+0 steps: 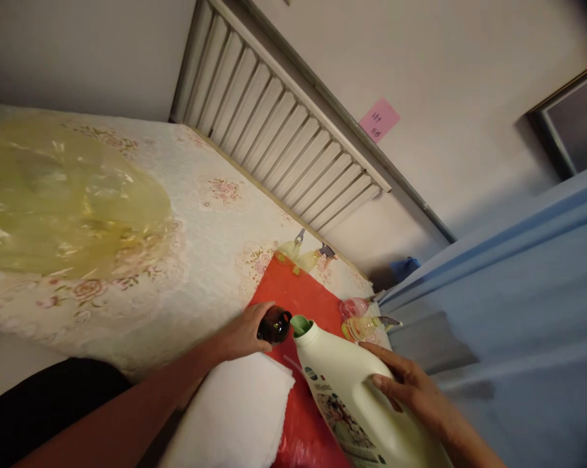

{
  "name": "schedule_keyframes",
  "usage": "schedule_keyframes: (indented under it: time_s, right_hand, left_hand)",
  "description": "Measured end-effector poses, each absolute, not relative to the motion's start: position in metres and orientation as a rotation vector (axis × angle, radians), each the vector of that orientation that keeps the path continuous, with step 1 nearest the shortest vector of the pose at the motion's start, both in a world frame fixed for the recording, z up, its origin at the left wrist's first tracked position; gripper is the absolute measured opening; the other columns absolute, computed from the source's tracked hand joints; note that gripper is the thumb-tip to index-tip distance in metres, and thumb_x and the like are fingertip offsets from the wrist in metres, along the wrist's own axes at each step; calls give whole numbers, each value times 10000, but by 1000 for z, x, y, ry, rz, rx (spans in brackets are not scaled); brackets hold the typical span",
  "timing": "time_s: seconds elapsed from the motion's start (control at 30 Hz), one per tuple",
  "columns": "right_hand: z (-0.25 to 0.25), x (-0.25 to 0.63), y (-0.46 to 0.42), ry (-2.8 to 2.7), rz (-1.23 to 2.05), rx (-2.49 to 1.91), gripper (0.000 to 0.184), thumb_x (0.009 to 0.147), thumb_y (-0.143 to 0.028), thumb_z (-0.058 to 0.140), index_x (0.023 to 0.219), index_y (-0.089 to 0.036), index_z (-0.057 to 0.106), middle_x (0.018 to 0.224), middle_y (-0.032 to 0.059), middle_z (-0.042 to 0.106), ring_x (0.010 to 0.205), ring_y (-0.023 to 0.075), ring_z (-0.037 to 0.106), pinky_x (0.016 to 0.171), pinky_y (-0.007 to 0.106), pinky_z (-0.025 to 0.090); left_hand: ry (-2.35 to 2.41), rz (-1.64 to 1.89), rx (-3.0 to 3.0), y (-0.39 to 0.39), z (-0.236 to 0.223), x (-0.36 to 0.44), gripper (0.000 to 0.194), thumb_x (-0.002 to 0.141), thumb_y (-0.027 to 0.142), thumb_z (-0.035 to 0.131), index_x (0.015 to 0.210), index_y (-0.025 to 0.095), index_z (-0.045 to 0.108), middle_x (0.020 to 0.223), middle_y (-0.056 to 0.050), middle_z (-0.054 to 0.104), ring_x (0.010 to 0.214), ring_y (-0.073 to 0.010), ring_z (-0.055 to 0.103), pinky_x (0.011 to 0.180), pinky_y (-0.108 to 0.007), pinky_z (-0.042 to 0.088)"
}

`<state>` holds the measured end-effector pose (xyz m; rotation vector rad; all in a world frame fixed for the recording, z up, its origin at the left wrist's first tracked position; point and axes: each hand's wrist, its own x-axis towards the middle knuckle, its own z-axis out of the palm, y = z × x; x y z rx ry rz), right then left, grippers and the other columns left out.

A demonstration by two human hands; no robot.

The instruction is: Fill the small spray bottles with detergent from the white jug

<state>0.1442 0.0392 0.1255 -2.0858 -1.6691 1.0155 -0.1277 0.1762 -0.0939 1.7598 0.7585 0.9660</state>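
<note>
The left hand (244, 333) grasps the bottle (272, 326) just left of the spout (303, 327) — the jug (344, 370) slants lengthwise down-right from there, clasped by the right hand (415, 390)

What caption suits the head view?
Left hand holds a dark bottle beside the mouth of a pale jug in the right hand.

1. A glossy dark-brown bottle (272, 327) points its neck (287, 317) toward 2 o'clock.
2. A large, uncapped pale-green jug (344, 372), label (344, 419) showing, leans toward 11 o'clock, green spout (301, 324) just beside the bottle's neck.
</note>
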Motion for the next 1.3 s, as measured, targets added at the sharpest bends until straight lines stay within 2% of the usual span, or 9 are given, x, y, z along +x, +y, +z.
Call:
schedule_keyframes:
  time_s: [0.13, 0.37, 0.57, 0.77, 0.97, 1.3]
  right_hand:
    - [129, 143, 42, -1690, 1010, -2103, 617, 796, -495, 691, 1352, -244, 597, 954, 41, 696, 538, 97, 446, 456, 221, 333]
    - [135, 141, 47, -1719, 994, -2148, 618, 785, -505, 698, 1343, -257, 605, 1033, 59, 703, 560, 106, 466, 467, 223, 337]
    - [144, 134, 51, -1767, 984, -2155, 629, 783, -517, 689, 1345, -246, 607, 869, 48, 701, 516, 101, 428, 453, 226, 331]
    - [146, 136, 53, -1768, 979, -2170, 644, 783, -520, 695, 1358, -247, 593, 799, 21, 665, 532, 105, 430, 444, 211, 327]
    - [152, 131, 57, -1845, 1024, -2189, 711, 812, -551, 650, 1412, -190, 529, 859, 42, 639, 587, 107, 425, 455, 202, 334]
    - [160, 128, 62, -1893, 1017, -2243, 701, 815, -556, 630, 1417, -215, 522, 915, 52, 646, 602, 119, 444, 482, 226, 343]
  left_hand:
    - [736, 976, 1760, 176, -93, -128, 763, 595, 180, 746, 1310, 252, 488, 1246, -64, 596, 1153, -294, 557, 984, -407, 456]
    - [753, 955, 1765, 176, -91, -128, 777, 600, 185, 749, 1325, 233, 472, 1287, -84, 574, 1194, -307, 537, 1018, -427, 437]
    - [771, 952, 1764, 176, -95, -128, 788, 598, 197, 754, 1329, 234, 463, 1301, -90, 566, 1212, -315, 530, 1030, -434, 431]
    - [779, 940, 1803, 177, -94, -127, 768, 599, 174, 736, 1320, 243, 483, 1323, -89, 560, 1249, -323, 503, 1061, -448, 402]
    - [773, 944, 1806, 177, -92, -128, 751, 592, 161, 729, 1299, 261, 496, 1300, -70, 573, 1222, -314, 520, 1036, -441, 423]
    - [747, 959, 1796, 178, -94, -128, 767, 587, 166, 732, 1307, 266, 486, 1285, -62, 577, 1199, -310, 528, 1016, -428, 433]
